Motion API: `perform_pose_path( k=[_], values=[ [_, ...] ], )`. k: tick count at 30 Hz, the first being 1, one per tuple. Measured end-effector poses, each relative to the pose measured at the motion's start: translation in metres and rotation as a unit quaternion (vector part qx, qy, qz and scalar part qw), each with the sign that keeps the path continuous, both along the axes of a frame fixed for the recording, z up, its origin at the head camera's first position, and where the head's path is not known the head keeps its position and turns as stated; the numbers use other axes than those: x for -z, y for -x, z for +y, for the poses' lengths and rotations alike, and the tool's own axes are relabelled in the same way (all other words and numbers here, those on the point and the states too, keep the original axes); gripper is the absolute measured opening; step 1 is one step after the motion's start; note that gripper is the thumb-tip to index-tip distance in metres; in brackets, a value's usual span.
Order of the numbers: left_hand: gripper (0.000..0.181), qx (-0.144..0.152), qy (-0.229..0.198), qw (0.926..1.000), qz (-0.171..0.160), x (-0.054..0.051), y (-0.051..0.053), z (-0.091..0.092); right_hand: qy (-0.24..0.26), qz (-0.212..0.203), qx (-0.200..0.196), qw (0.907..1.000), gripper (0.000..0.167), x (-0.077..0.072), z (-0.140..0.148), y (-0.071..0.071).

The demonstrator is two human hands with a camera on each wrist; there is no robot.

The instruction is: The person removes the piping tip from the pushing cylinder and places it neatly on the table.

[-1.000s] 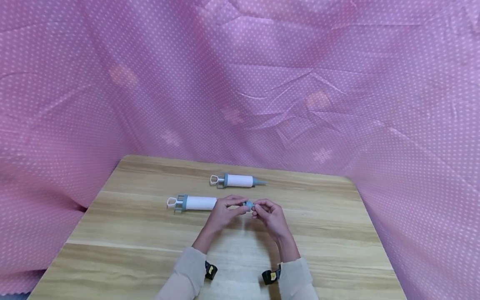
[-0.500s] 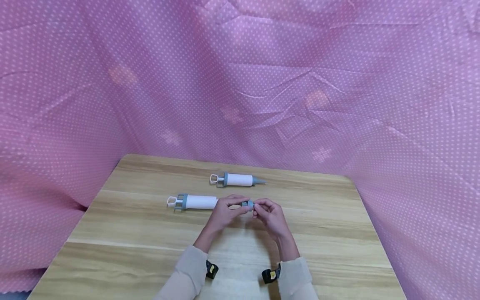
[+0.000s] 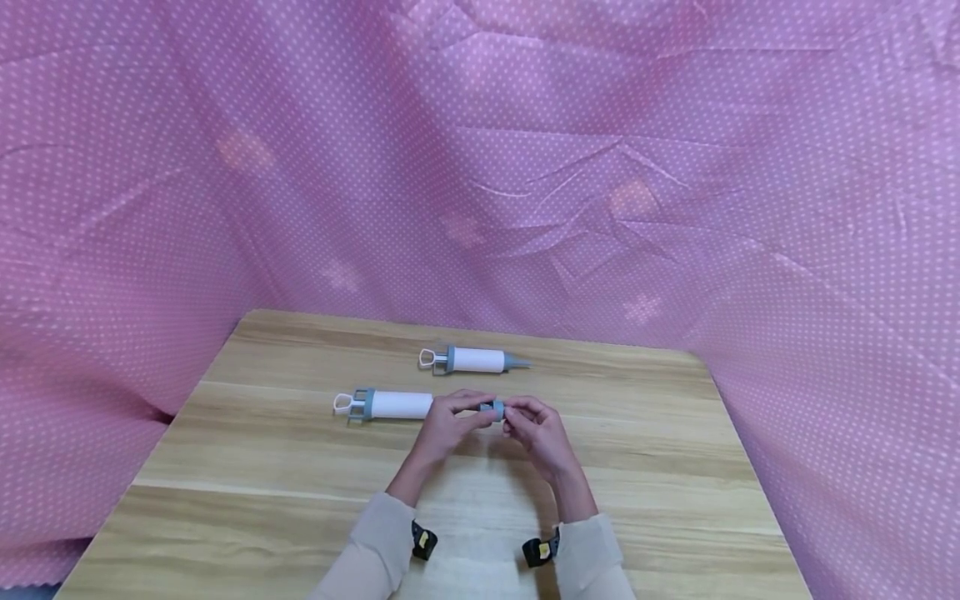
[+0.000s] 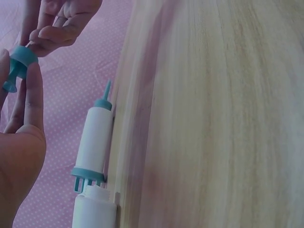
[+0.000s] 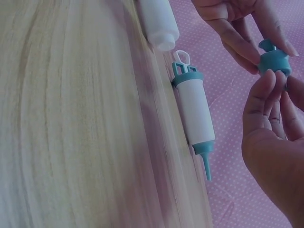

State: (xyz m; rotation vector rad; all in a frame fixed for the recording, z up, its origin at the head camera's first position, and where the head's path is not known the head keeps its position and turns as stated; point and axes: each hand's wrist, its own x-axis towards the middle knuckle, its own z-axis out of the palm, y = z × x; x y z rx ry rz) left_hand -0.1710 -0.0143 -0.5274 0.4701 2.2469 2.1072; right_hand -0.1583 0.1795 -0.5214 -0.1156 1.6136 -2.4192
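Note:
Between both hands is a small teal cap piece [image 3: 492, 409] [image 4: 22, 58] [image 5: 274, 61], with a flared stem on one side. The left hand [image 3: 450, 427] [image 4: 21, 142] pinches its rim between thumb and fingers. At its other end the right hand [image 3: 538, 433] [image 5: 273, 128] pinches with thumb and fingertips; what exactly they grip there is mostly hidden. Left of the left hand lies a white tube [image 3: 401, 405] [image 5: 159, 21] with a teal collar and a white loop handle; the right wrist view shows its bare threaded-looking neck end.
Farther back on the wooden table [image 3: 262, 467] lies a second white tube [image 3: 478, 360] [image 4: 93, 137] [image 5: 195, 111] with a teal collar, loop handle and pointed teal nozzle [image 3: 517, 362] [image 5: 205, 161]. A pink dotted cloth [image 3: 480, 167] hangs around the table's back and sides.
Both hands have shifted very slightly left with the teal piece, and the right fingertips have moved a little around its end. The two tubes lie where they were.

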Motion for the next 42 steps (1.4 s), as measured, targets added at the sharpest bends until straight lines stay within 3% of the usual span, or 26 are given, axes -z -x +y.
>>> perform_pose_path(
  k=[7, 12, 18, 28, 35, 42],
  values=[
    [0.037, -0.002, -0.007, 1.0, 0.0, 0.0, 0.0, -0.001, -0.031, 0.003, 0.01, 0.9995, 0.022, -0.001, -0.003, 0.001],
    [0.035, -0.011, 0.01, 0.9999, 0.006, 0.001, 0.002, -0.001, -0.047, 0.006, -0.013, 0.9988, 0.035, 0.002, -0.004, 0.001],
    [0.032, -0.013, 0.009, 0.9998, 0.011, 0.001, 0.002, 0.001, -0.036, 0.014, -0.031, 0.9988, 0.037, 0.005, -0.004, 0.0],
    [0.035, -0.024, 0.018, 0.9995, 0.0, 0.003, 0.003, 0.003, -0.059, 0.013, 0.013, 0.9981, 0.03, 0.003, -0.004, 0.003],
    [0.03, -0.044, -0.01, 0.9988, -0.019, 0.006, 0.004, 0.004, -0.098, 0.007, 0.037, 0.9945, 0.031, 0.002, 0.001, 0.005],
    [0.034, -0.082, 0.033, 0.996, -0.018, 0.011, 0.005, 0.007, -0.133, -0.001, 0.056, 0.9896, 0.032, 0.004, 0.007, 0.006]
  ],
)
